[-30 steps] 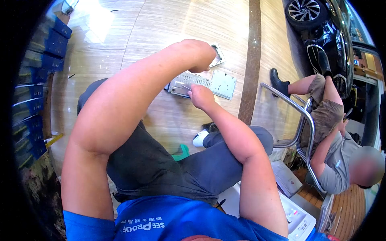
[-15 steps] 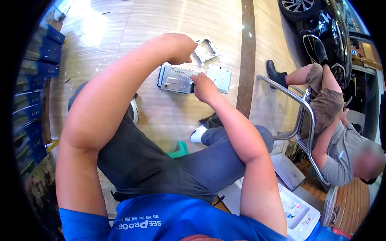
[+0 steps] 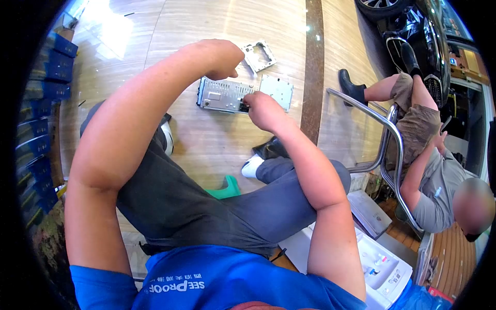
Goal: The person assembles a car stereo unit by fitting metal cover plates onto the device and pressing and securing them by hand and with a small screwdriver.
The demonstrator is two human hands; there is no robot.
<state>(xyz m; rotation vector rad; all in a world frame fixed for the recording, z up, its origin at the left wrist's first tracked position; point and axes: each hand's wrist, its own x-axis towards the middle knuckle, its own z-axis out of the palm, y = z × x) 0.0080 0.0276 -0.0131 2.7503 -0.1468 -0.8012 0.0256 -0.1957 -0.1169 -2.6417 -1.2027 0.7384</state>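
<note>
Right hand (image 3: 266, 109) at the unit's right end, fingertips bunched on or just over the dark ports (image 3: 244, 107); can't tell if they're clamped on anything. A second ago it sat nearer the middle of the unit. Left hand (image 3: 225, 58) is over the unit's far edge, fingers curled and mostly hidden, so can't tell if it's gripping. Unit (image 3: 219, 97) lies on the floor (image 3: 201, 150), vented metal face up, forward of the knees. Its left end now shows in full; the left forearm hid part of it a second ago. Thin rod seen across the unit half a second ago: can't make it out now. Plate (image 3: 279, 92) lies flat just beside the unit's right end. Frame (image 3: 271, 61) lies beyond the unit, up and right, now nearly all in sight; the left hand covered much of it before. Green thing (image 3: 225, 189) sits on the near side of the unit. Well right of the unit: steel chair (image 3: 397, 144), seated person (image 3: 442, 196), black car (image 3: 418, 28).
</note>
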